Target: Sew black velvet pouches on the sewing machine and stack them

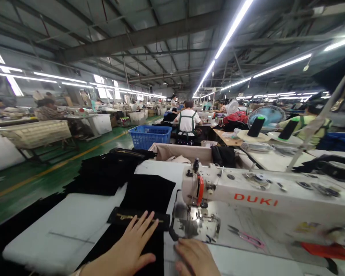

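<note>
My left hand (133, 245) lies flat with fingers spread on a black fabric piece (149, 191), its fingertips over a black strip with a brass zipper (126, 217). My right hand (197, 257) rests on the white table just below the metal needle plate (195, 226) of the sewing machine (232, 191). Its fingers are bent and partly cut off by the lower edge, so I cannot see whether anything is under them. Pink-handled thread snips (248, 237) lie on the machine bed to the right of that hand.
Stacked black fabric (103, 172) lies at the left of the table. Beyond stand a blue plastic basket (150, 137) and a cloth-lined bin (184, 151). Black thread cones (256, 126) and a blue fan (266, 117) are at back right. A person in white (187, 120) sits ahead.
</note>
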### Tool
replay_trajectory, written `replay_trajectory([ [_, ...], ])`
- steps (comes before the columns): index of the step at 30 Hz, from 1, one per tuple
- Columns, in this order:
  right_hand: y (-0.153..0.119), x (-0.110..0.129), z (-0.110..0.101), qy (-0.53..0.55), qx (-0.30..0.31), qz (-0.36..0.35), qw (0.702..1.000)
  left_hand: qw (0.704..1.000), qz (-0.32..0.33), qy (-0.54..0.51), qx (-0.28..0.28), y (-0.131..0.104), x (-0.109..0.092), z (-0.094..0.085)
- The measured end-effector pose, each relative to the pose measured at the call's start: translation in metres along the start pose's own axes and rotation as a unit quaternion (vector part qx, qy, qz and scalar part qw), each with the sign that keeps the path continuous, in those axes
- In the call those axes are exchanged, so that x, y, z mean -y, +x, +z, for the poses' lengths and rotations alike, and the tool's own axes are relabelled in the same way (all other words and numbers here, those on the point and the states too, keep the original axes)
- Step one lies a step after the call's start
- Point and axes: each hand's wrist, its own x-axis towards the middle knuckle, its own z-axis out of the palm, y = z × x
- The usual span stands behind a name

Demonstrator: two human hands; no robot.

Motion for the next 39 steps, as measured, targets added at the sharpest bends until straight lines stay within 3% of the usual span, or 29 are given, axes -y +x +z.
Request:
replay_trajectory([
  [1,-0.004,0.013,0.008,-0.020,-0.003,0.001,1.000,1.000,-0.015,0.000,-0.016,-0.002,0.000,0.013],
  [3,-0.010,0.041,0.016,-0.034,-0.007,0.017,0.999,0.998,-0.025,-0.012,-0.051,0.001,0.004,0.024],
  [6,-0.013,0.075,0.006,0.009,0.034,0.041,0.999,0.996,-0.029,-0.037,-0.074,0.016,0.013,0.014],
  [9,-0.008,0.089,-0.017,0.076,0.071,0.089,0.991,0.996,-0.010,-0.056,-0.066,0.031,0.020,-0.001],
  [15,0.002,0.090,-0.036,0.152,0.085,0.176,0.969,0.990,0.070,-0.119,-0.019,0.027,0.027,-0.003],
  [20,0.009,0.092,-0.032,0.137,0.075,0.226,0.962,0.987,0.064,-0.142,-0.025,0.013,0.014,-0.002],
  [23,0.020,0.092,-0.032,0.132,0.068,0.231,0.961,0.986,0.046,-0.155,-0.030,0.008,-0.006,-0.018],
  [26,0.035,0.089,-0.045,0.141,0.019,0.238,0.961,0.977,0.004,-0.202,-0.069,0.001,-0.028,-0.050],
  [29,0.050,0.085,-0.071,0.124,-0.067,0.208,0.968,0.943,-0.042,-0.312,-0.111,-0.008,-0.045,-0.082],
  [31,0.058,0.082,-0.090,0.100,-0.100,0.178,0.974,0.918,-0.057,-0.372,-0.126,-0.012,-0.053,-0.094],
  [36,0.070,0.070,-0.118,0.069,-0.090,0.091,0.989,0.862,-0.071,-0.482,-0.139,-0.016,-0.064,-0.096],
  [39,0.070,0.067,-0.123,0.102,-0.085,0.108,0.985,0.833,-0.078,-0.531,-0.137,-0.016,-0.069,-0.093],
])
